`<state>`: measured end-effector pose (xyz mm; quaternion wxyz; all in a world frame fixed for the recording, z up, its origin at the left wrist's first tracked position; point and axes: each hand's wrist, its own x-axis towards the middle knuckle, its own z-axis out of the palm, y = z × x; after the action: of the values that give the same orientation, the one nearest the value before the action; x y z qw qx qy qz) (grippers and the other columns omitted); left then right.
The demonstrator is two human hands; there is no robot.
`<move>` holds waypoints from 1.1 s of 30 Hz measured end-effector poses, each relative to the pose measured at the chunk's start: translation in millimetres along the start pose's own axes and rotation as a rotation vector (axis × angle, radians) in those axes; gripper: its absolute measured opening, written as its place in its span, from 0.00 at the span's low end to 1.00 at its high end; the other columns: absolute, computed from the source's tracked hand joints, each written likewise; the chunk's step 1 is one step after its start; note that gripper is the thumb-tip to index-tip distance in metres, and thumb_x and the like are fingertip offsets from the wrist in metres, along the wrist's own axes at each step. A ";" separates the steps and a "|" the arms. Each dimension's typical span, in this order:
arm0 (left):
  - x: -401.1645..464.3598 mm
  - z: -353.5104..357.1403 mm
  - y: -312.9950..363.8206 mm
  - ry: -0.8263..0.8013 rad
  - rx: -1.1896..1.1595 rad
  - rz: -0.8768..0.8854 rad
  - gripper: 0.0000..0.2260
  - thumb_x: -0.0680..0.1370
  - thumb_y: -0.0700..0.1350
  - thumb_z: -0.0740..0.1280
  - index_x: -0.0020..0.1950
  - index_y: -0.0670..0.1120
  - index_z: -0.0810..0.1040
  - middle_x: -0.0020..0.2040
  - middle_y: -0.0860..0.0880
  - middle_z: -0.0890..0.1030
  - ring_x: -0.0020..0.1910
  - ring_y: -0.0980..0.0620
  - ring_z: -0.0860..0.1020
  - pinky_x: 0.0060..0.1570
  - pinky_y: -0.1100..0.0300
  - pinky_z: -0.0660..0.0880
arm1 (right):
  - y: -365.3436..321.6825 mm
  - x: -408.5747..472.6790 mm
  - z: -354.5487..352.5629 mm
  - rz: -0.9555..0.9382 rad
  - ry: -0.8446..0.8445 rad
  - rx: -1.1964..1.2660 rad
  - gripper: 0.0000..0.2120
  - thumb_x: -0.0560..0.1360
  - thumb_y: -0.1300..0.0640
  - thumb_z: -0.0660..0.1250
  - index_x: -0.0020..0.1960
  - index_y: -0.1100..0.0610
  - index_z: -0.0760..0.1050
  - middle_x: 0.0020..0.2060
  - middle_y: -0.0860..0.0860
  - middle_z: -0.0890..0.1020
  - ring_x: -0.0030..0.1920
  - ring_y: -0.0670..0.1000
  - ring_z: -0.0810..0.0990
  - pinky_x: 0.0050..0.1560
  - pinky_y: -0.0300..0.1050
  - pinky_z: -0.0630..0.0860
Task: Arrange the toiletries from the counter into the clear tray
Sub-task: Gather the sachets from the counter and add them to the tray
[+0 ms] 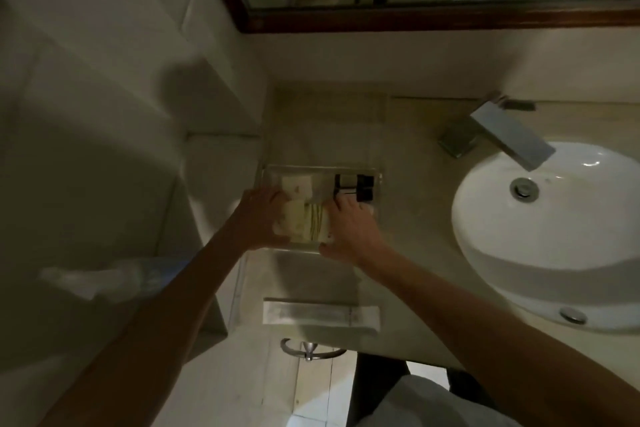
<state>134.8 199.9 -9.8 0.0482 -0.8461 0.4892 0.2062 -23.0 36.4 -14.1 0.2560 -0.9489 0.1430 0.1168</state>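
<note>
On the counter [408, 225] left of the sink, the left hand [259, 218] curls its fingers around pale wrapped packets [298, 218] lying in the near part of the clear tray [322, 170], thumb along the tray's near edge. Just beside it, the right hand [349, 229] rests on the packets' right side with fingers bent; whether it grips anything cannot be told. Small dark bottles [353, 185] sit in the tray's far right corner. Nearer the counter's front edge lies a long white sachet [320, 314], apart from the tray. The white basin [554, 225] and faucet [505, 132] stand at right
</note>
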 end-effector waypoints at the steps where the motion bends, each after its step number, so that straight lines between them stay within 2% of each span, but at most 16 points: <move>1: -0.4 2.7 -3.5 -0.011 0.001 -0.001 0.41 0.63 0.65 0.74 0.70 0.47 0.68 0.67 0.46 0.71 0.65 0.45 0.70 0.66 0.47 0.61 | 0.7 0.7 4.9 -0.010 0.008 -0.018 0.41 0.62 0.40 0.76 0.68 0.55 0.66 0.61 0.53 0.70 0.61 0.55 0.69 0.62 0.54 0.70; 4: -2.8 11.4 -7.1 0.014 -0.025 -0.005 0.41 0.66 0.65 0.74 0.73 0.49 0.64 0.71 0.47 0.68 0.68 0.46 0.67 0.68 0.47 0.59 | 11.0 -3.3 15.7 -0.034 0.055 -0.047 0.39 0.65 0.40 0.75 0.70 0.54 0.66 0.64 0.55 0.69 0.64 0.56 0.65 0.64 0.56 0.68; 7: -4.6 19.2 -2.7 0.022 -0.040 0.008 0.39 0.68 0.60 0.74 0.74 0.52 0.63 0.71 0.47 0.67 0.68 0.45 0.68 0.65 0.46 0.63 | 22.4 -5.6 21.1 -0.046 0.047 -0.102 0.34 0.71 0.43 0.72 0.72 0.53 0.66 0.66 0.55 0.69 0.65 0.57 0.64 0.65 0.55 0.67; 9: -5.8 23.1 -1.1 0.064 -0.041 0.012 0.39 0.67 0.57 0.75 0.74 0.53 0.62 0.70 0.46 0.68 0.67 0.44 0.69 0.65 0.45 0.64 | 27.3 -5.0 18.8 -0.068 0.055 -0.145 0.33 0.72 0.46 0.72 0.72 0.53 0.67 0.65 0.55 0.70 0.64 0.57 0.66 0.63 0.55 0.68; 12: -6.9 27.4 -2.7 0.112 -0.015 0.053 0.40 0.64 0.52 0.77 0.73 0.52 0.65 0.68 0.47 0.71 0.65 0.45 0.69 0.68 0.44 0.61 | 34.4 -6.9 14.0 -0.103 0.067 -0.214 0.32 0.71 0.44 0.71 0.71 0.54 0.69 0.65 0.54 0.70 0.61 0.56 0.67 0.62 0.54 0.70; 16: -10.1 26.3 -3.5 0.120 -0.109 0.035 0.38 0.64 0.50 0.74 0.73 0.53 0.65 0.69 0.49 0.70 0.67 0.46 0.68 0.70 0.48 0.59 | 40.1 -12.0 19.3 -0.120 0.101 -0.189 0.29 0.74 0.44 0.68 0.71 0.55 0.68 0.65 0.54 0.71 0.59 0.55 0.70 0.60 0.53 0.72; 20: -17.1 29.5 5.7 0.166 -0.278 0.021 0.35 0.67 0.45 0.72 0.73 0.51 0.66 0.71 0.48 0.68 0.68 0.46 0.68 0.67 0.47 0.69 | 38.3 -9.8 24.7 -0.153 0.124 -0.117 0.27 0.76 0.47 0.67 0.72 0.55 0.66 0.63 0.56 0.72 0.59 0.56 0.71 0.58 0.56 0.74; 22: -24.6 33.0 16.5 0.240 -0.317 0.019 0.33 0.69 0.42 0.71 0.73 0.48 0.67 0.73 0.47 0.66 0.69 0.46 0.68 0.66 0.49 0.71 | 37.5 -13.3 22.8 -0.139 0.175 -0.095 0.28 0.77 0.44 0.66 0.73 0.54 0.65 0.64 0.56 0.72 0.60 0.56 0.70 0.60 0.56 0.73; 24: -40.4 38.1 34.8 0.415 -0.318 -0.026 0.29 0.72 0.43 0.70 0.72 0.45 0.68 0.72 0.44 0.67 0.68 0.46 0.69 0.63 0.55 0.70 | 37.2 -31.9 23.2 -0.144 0.248 -0.069 0.28 0.77 0.42 0.65 0.72 0.54 0.66 0.64 0.56 0.72 0.61 0.56 0.69 0.61 0.54 0.69; 26: -62.1 53.3 57.4 0.596 -0.321 0.040 0.23 0.74 0.46 0.69 0.67 0.43 0.72 0.67 0.42 0.73 0.66 0.46 0.72 0.63 0.54 0.71 | 36.7 -63.3 35.4 -0.231 0.235 -0.050 0.27 0.77 0.40 0.64 0.70 0.54 0.69 0.63 0.55 0.73 0.61 0.54 0.71 0.61 0.52 0.70; 27: -74.5 70.1 65.7 0.630 -0.314 0.106 0.22 0.74 0.47 0.69 0.66 0.42 0.73 0.65 0.41 0.76 0.65 0.46 0.74 0.63 0.53 0.72 | 37.5 -80.9 46.4 -0.278 0.190 -0.031 0.27 0.76 0.39 0.65 0.69 0.54 0.70 0.63 0.54 0.74 0.61 0.54 0.72 0.62 0.51 0.70; 28: -87.8 88.0 71.1 0.596 -0.300 0.152 0.23 0.75 0.48 0.69 0.67 0.40 0.73 0.63 0.41 0.77 0.64 0.47 0.75 0.63 0.52 0.73 | 40.1 -96.9 59.8 -0.313 0.133 -0.015 0.27 0.75 0.38 0.65 0.67 0.53 0.71 0.63 0.53 0.75 0.61 0.54 0.74 0.63 0.51 0.70; 30: -114.1 114.5 74.9 0.340 -0.233 0.133 0.27 0.76 0.57 0.68 0.69 0.42 0.72 0.64 0.43 0.77 0.63 0.48 0.74 0.64 0.51 0.73 | 47.2 -119.9 85.1 -0.360 0.021 -0.024 0.27 0.72 0.37 0.66 0.64 0.52 0.72 0.60 0.51 0.75 0.59 0.55 0.76 0.60 0.49 0.70; 32: -132.3 127.0 75.0 0.152 -0.121 0.092 0.28 0.77 0.64 0.62 0.68 0.46 0.71 0.64 0.45 0.76 0.63 0.48 0.74 0.65 0.51 0.72 | 53.4 -130.6 98.9 -0.397 -0.061 -0.041 0.23 0.71 0.41 0.70 0.61 0.52 0.75 0.57 0.51 0.75 0.56 0.55 0.77 0.55 0.49 0.74; 33: -136.8 128.3 75.9 0.133 -0.084 0.111 0.25 0.78 0.64 0.61 0.66 0.47 0.71 0.63 0.46 0.76 0.63 0.48 0.74 0.64 0.51 0.73 | 55.4 -131.7 100.9 -0.415 -0.063 -0.033 0.22 0.70 0.44 0.73 0.59 0.52 0.76 0.55 0.52 0.76 0.53 0.55 0.78 0.53 0.49 0.77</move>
<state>-27.9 307.5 -63.3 -0.0313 -0.8307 0.5285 0.1720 -179.1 70.8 -85.2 0.2635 -0.9579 -0.0657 0.0934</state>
